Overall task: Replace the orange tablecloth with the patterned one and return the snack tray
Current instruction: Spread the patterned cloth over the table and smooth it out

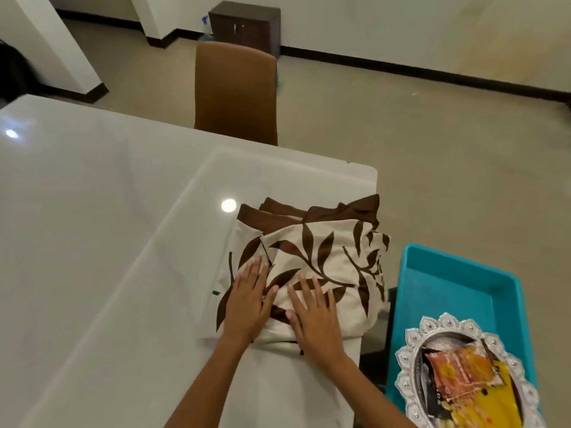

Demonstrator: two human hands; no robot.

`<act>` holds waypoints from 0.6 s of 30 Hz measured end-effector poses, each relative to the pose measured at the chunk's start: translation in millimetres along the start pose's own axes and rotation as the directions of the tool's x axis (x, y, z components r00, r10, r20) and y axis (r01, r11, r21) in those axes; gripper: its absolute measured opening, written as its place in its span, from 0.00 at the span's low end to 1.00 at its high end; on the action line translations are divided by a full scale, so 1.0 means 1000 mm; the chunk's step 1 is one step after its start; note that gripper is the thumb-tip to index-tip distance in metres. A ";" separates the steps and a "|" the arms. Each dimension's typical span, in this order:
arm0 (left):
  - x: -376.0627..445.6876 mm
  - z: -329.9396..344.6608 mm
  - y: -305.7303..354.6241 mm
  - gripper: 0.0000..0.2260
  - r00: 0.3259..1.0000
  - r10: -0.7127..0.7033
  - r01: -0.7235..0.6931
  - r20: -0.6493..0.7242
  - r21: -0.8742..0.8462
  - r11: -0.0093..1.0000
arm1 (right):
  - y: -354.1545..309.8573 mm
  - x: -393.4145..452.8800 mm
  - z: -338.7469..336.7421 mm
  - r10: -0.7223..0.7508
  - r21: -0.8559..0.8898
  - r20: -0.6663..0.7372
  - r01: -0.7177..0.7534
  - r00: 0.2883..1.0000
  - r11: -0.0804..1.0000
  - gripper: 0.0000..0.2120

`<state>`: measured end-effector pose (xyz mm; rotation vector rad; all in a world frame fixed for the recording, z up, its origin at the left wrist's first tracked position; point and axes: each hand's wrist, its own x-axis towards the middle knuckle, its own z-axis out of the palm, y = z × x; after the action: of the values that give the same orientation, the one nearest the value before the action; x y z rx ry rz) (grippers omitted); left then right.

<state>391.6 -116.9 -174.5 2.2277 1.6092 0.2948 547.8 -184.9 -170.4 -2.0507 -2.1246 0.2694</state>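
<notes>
A folded cream tablecloth with a brown leaf pattern (327, 257) lies near the right corner of the glossy white table (102, 211). Both my hands rest flat on its near part, fingers straight: my left hand (248, 299) on the left fold, my right hand (312, 316) beside it. A silver ornate snack tray (411, 350) holding orange and yellow snack packets (463, 375) sits in a teal plastic bin (463, 279) to the right of the table. No orange tablecloth is in view.
A brown chair (234, 94) stands at the table's far edge. A dark wooden cabinet (247, 26) is against the far wall. Beige floor stretches to the right beyond the table corner and bin.
</notes>
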 end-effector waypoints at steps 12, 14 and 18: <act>-0.066 -0.067 -0.161 0.33 0.993 -0.104 0.107 -0.059 0.058 0.993 | -0.128 0.022 0.029 -0.286 0.068 0.092 0.281 0.954 0.957 0.24; -0.077 -0.081 -0.187 0.33 0.992 -0.109 0.114 -0.065 0.065 0.991 | -0.130 0.027 0.031 -0.268 0.027 0.079 0.266 0.960 0.964 0.24; -0.085 -0.092 -0.206 0.31 0.988 -0.119 0.124 -0.096 0.055 0.991 | -0.122 0.022 0.044 -0.159 0.017 0.072 0.158 0.985 0.987 0.29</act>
<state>150.5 -124.3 -172.7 2.1774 1.8172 0.3236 418.0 -167.8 -182.1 -1.8795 -2.3086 0.3385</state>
